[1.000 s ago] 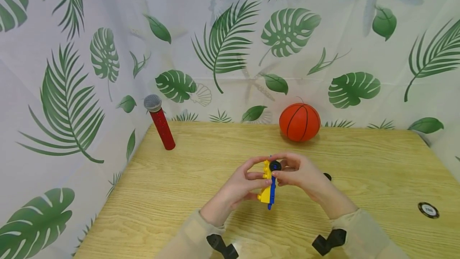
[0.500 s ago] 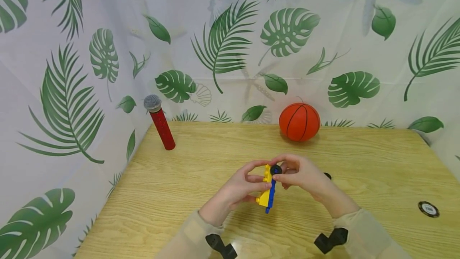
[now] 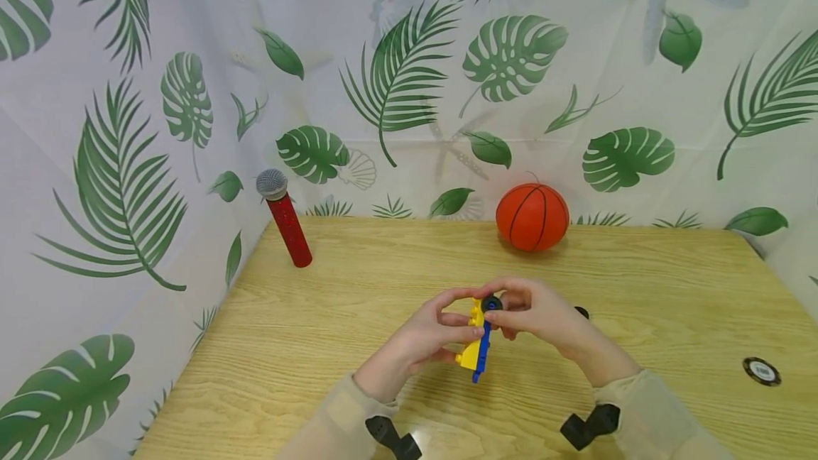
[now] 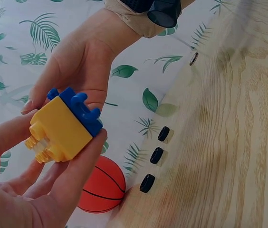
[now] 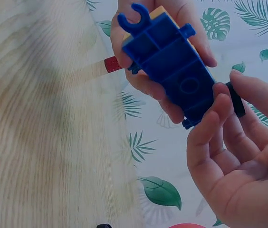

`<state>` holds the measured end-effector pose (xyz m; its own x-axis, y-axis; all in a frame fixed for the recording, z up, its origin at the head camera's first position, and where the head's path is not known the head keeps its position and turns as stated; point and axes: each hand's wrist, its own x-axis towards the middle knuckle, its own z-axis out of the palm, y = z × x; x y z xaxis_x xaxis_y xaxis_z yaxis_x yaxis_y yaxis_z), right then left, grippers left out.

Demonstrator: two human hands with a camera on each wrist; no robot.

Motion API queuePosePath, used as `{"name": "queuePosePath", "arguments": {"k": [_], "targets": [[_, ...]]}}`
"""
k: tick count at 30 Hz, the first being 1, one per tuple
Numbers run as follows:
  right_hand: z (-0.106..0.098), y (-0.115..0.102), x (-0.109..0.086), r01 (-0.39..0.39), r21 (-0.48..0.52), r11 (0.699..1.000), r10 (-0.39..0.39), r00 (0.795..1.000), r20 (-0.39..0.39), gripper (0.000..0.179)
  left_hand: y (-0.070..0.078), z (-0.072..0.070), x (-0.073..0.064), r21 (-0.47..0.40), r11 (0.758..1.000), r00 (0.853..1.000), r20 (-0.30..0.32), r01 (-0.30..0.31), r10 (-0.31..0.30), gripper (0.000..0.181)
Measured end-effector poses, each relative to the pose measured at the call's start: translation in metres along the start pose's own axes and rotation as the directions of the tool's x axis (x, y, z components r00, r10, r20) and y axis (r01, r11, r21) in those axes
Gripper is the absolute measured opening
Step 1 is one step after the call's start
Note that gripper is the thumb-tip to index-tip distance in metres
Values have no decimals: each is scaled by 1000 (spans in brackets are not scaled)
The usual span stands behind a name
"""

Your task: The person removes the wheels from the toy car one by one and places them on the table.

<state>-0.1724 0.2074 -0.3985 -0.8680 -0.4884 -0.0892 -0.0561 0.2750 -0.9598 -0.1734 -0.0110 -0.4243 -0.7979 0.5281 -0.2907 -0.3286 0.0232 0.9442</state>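
Observation:
A toy train car (image 3: 471, 356) of yellow studded bricks on a blue base is held above the table, lengthwise toward me. My left hand (image 3: 424, 336) grips its yellow side between thumb and fingers. With thumb and fingertips, my right hand (image 3: 543, 314) pinches a black wheel (image 3: 491, 304) against the far end of the blue base. In the right wrist view the underside of the base (image 5: 172, 59) shows a hook at one end and bare axle pegs (image 5: 187, 30); the wheel (image 5: 237, 100) sits edge-on at its side.
Three loose black wheels (image 4: 156, 155) stand in a row on the wooden table (image 3: 358, 261), mostly hidden by the right arm in the head view. A red ball (image 3: 532, 217) and a red microphone (image 3: 289, 222) are farther back. A poker chip (image 3: 762, 371) lies at right.
Both hands and the train car have come slightly lower and nearer to me, and the car's near end has swung a little left. The grips stay the same.

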Motion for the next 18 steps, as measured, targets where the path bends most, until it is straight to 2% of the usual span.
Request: {"name": "queuePosePath", "arguments": {"k": [7,18], "targets": [[1,0,-1,-17,19,1000,17,1000,-13,40,0,1,-1,0,1000,1000,11,4,-4,54],[10,0,0,-32,24,999,35,990,-136,36,2,2,-1,-38,999,999,32,-2,3,54]]}}
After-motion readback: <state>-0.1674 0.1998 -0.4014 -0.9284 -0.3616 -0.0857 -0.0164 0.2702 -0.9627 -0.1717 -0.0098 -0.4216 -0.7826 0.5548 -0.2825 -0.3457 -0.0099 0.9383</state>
